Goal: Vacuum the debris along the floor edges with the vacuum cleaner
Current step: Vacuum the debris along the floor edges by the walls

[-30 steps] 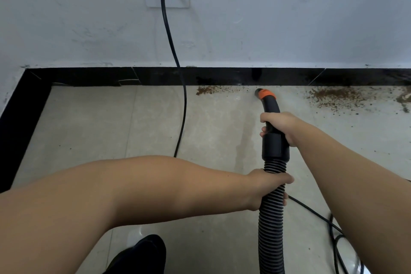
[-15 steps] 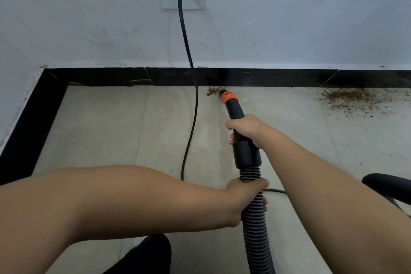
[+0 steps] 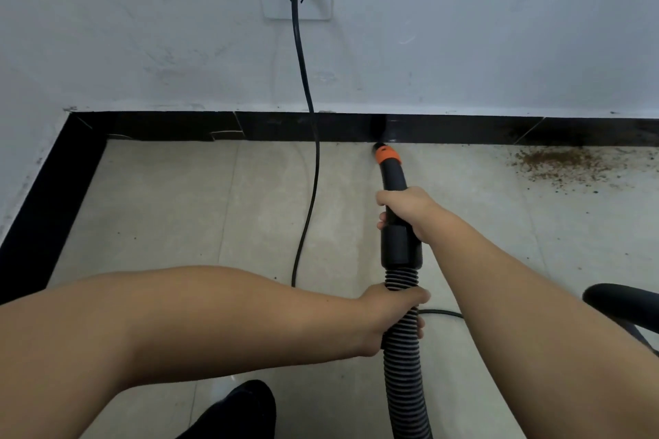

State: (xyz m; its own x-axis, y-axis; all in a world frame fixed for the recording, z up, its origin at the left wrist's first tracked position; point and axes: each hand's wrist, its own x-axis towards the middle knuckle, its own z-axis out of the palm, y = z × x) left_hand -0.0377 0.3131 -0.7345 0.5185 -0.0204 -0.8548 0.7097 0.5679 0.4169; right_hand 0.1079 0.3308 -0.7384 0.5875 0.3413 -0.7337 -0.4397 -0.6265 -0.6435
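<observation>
The small brown patch that lay at the far edge half a second ago is gone from under the orange-tipped nozzle [image 3: 387, 156], which now touches, as far as I can judge, the foot of the black skirting [image 3: 463, 130]. The right hand [image 3: 406, 212] has its fingers curled round the black tube and the left hand [image 3: 390, 314] grips the ribbed hose [image 3: 404, 360] nearer to the person, so both hold the vacuum firmly. This part of the edge seems clean, and the larger debris [image 3: 560, 164] waits well apart to the right along the same skirting, probably the next place to clean.
</observation>
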